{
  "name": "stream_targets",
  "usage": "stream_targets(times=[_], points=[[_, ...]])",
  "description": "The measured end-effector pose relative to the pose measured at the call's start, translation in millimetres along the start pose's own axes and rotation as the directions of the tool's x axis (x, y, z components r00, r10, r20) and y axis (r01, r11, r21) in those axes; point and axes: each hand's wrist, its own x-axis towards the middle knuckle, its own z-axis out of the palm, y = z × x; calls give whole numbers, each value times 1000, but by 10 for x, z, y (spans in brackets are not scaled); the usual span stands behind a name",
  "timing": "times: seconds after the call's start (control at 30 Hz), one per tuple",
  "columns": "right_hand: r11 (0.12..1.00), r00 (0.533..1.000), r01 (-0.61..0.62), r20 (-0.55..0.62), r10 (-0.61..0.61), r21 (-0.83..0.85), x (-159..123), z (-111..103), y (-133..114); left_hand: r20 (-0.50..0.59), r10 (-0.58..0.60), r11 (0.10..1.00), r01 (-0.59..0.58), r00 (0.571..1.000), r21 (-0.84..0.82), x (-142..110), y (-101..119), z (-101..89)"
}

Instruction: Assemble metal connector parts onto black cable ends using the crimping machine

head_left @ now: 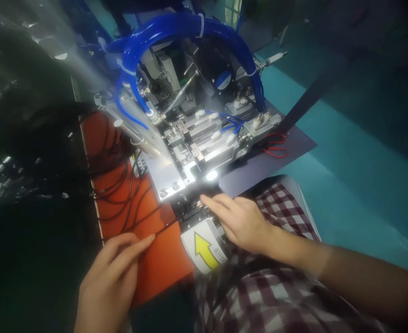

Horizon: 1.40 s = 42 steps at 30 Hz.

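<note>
My left hand [112, 273] rests on the orange mat [158, 263], fingers pinched on a thin black cable [171, 223] that runs up to the right. My right hand [240, 222] lies beside the machine's front fixture [193, 212], its forefinger stretched out onto the cable's end with small red wires at the slot. Its other fingers are curled loosely. A white label with a yellow arrow [204, 249] sits just below the fixture, between both hands.
A metal machine [197, 134] with blue air hoses [176, 32] fills the middle. Loose black cables [120, 185] pile on the mat's left part. Red wire [276, 145] lies at the machine's right. A checked cloth [273, 296] covers my lap. Teal surface [346, 185] spreads right.
</note>
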Motion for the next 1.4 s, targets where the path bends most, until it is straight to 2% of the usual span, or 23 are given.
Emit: stream_targets(times=[0.07,0.23,0.43,0.73,0.9,1.03,1.2,1.3,1.4], points=[[999,999,-39,-16,39,-24,-31,-5,23,-16,15,1000,-15,1000,9,2,-5,3],[985,991,-126,-24,130,118,-197,-65,18,-34,52,998,-51,998,28,7,-27,14],[932,959,-284,71,276,223,-486,-87,-20,-49,79,997,-79,996,1,15,-55,24],[881,917,-384,223,330,277,-738,-24,-23,-53,93,996,-92,994,19,-2,-84,36],[867,906,-402,265,330,294,-799,25,-40,-85,88,996,-88,992,0,28,-73,59],[867,905,-394,295,308,304,-815,22,-92,-122,16,999,-20,992,-39,221,-126,90],[900,928,-311,302,218,305,-851,21,-170,-130,-32,998,25,991,-55,399,-172,66],[925,946,-240,287,154,295,-926,67,-146,-139,-57,997,50,989,-52,396,-158,58],[929,950,-237,266,161,283,-1035,132,-68,-147,-72,996,65,987,-54,375,-136,65]])
